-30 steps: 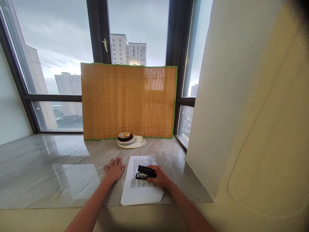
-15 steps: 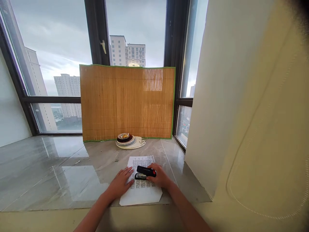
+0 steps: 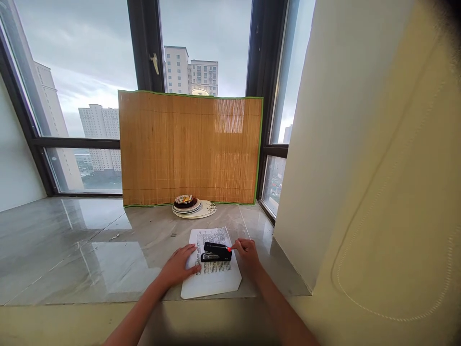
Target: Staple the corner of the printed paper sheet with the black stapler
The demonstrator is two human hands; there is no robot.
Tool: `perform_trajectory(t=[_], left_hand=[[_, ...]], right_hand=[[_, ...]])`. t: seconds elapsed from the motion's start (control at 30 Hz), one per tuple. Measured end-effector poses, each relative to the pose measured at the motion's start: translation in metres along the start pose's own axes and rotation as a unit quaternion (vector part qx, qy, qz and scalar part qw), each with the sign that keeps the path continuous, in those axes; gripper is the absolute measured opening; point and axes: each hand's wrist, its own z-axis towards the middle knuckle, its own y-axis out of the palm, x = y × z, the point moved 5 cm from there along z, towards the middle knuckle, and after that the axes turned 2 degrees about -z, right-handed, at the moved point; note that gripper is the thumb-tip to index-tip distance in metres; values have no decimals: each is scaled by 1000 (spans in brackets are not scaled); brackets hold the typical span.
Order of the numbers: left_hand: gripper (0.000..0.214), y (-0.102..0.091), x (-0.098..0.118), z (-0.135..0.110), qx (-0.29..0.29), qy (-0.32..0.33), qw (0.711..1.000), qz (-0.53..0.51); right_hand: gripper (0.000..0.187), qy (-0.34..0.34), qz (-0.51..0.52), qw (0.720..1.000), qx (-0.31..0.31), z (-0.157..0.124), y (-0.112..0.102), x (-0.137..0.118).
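Note:
A black stapler (image 3: 212,252) with a red piece at its right end lies on a printed sheet of paper (image 3: 211,287). Its jaw gapes toward the left. My left hand (image 3: 179,264) rests flat on the paper's left edge, fingers spread, holding nothing. On the other side, my right hand (image 3: 248,253) has its index finger stretched to the stapler's red end, with the fingertip at or touching it. The remaining fingers of that hand are curled in, and nothing shows inside them.
The paper lies near the front edge of a glossy grey marble sill (image 3: 118,269). Behind it are a stack of small plates (image 3: 187,206) on a pale oval board (image 3: 207,209) and an upright bamboo mat (image 3: 190,149) before the window. A wall (image 3: 324,144) borders the right side.
My right hand has let go of the stapler and drawn back to the right, its index finger now at the red end. The stapler stays on the paper. My left hand remains on the sheet.

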Motion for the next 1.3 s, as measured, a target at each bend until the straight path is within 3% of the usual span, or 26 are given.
perform_trajectory(t=[0.33, 0.77, 0.87, 0.93, 1.0, 1.07, 1.17, 1.23, 1.3], left_hand=[[84, -4, -1, 1, 11, -22, 997, -69], [75, -2, -6, 1, 52, -18, 989, -134], [76, -2, -7, 1, 58, -25, 986, -157], [81, -2, -8, 0, 62, -37, 983, -167], [84, -3, -9, -1, 65, -49, 981, -177], [79, -7, -8, -2, 80, -47, 974, -205], [55, -21, -5, -1, 180, -47, 941, -282], [42, -26, -6, 2, 257, -87, 879, -392], [35, -20, -8, 9, 292, -130, 799, -509]], right_hand=[[47, -83, -63, 992, -68, -1, 17, -12], [48, -71, -72, 993, -62, -1, 19, -14], [35, -48, -59, 997, -29, 3, 17, -13], [21, -39, -36, 998, -46, 3, 23, -15], [44, -27, -15, 995, -96, -1, 35, -17], [50, -8, -16, 988, -150, -8, 47, -18], [39, -7, -44, 982, -181, -16, 54, -18], [33, -45, -63, 983, -165, -17, 52, -22], [27, -117, -92, 980, -131, -18, 49, -30]])
